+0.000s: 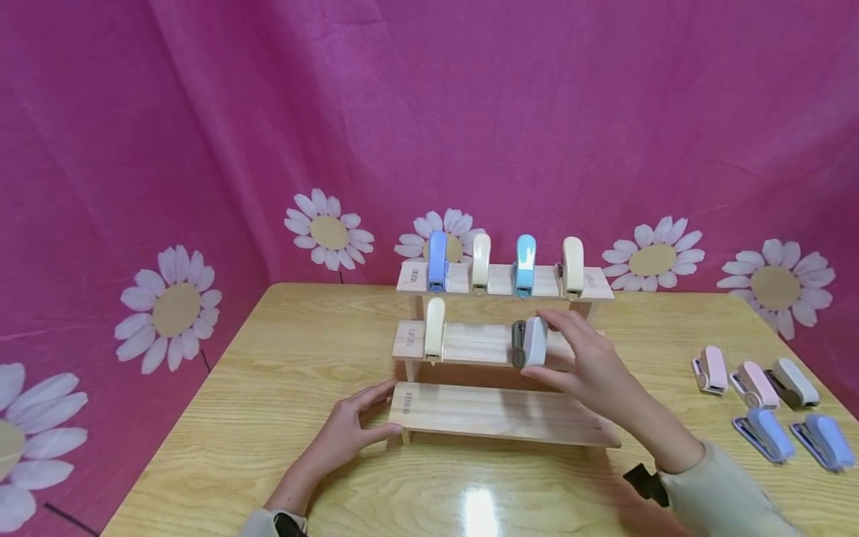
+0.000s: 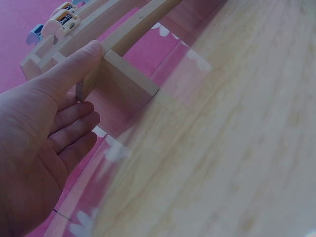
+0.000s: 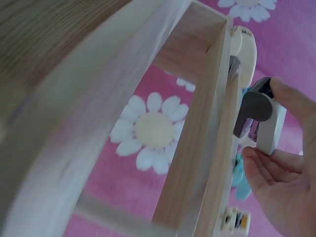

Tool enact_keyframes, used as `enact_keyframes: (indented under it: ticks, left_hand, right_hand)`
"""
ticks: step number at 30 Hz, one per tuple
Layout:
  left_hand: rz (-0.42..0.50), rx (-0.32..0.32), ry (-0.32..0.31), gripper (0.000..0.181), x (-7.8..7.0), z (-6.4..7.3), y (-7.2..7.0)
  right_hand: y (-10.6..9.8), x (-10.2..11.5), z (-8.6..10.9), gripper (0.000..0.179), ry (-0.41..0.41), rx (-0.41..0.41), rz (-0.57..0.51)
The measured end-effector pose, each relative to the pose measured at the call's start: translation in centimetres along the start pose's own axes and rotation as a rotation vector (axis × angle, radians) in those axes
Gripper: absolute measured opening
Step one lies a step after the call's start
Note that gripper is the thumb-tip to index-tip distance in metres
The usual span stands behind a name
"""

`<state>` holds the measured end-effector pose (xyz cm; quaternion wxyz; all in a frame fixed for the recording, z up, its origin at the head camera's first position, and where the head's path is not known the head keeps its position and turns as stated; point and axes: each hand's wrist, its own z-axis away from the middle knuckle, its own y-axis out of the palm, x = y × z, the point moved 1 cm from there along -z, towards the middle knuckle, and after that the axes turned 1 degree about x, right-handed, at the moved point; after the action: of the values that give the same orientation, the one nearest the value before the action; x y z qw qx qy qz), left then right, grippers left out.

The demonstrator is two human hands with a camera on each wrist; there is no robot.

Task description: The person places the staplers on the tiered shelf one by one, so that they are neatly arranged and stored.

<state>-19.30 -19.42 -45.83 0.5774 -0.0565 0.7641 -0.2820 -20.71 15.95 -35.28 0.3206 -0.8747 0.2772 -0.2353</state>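
Note:
My right hand point(image 1: 593, 365) pinches a white and grey stapler point(image 1: 535, 343) between thumb and fingertips at the middle step of a three-tier wooden display shelf point(image 1: 496, 409). In the right wrist view, the stapler point(image 3: 265, 118) shows its dark grey base turned toward the shelf. My left hand point(image 1: 349, 425) grips the left end of the lowest step, thumb at the front corner and fingers toward the back. On the middle step a cream stapler point(image 1: 435, 330) stands at the left. Along the top step stand a blue stapler point(image 1: 438, 261), two cream ones and a light blue one point(image 1: 525, 265).
To the right on the wooden table point(image 1: 282, 350) lie several more staplers: two pink, including one point(image 1: 711, 369) nearest the shelf, a white and grey one point(image 1: 793, 382), and two blue, one point(image 1: 765, 435) closer in. A magenta cloth point(image 1: 537, 112) with daisies hangs behind.

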Motion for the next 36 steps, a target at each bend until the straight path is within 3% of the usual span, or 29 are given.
enact_keyframes:
  ticks: [12,23,36]
  left_hand:
    - [0.007,0.003,-0.008,0.075,0.2,0.0,0.1]
    - [-0.003,0.002,-0.010,0.075,0.1,0.0,-0.1]
    - [-0.013,-0.002,-0.021,0.073,0.0,-0.1,-0.1]
  right_hand:
    - [3.3,1.4,-3.3,0.074,0.019,0.125,-0.011]
    - [4.2,1.7,-5.0,0.069,0.068,0.228,-0.047]
    - [4.7,1.0,-5.4,0.070,0.154,0.320,-0.075]
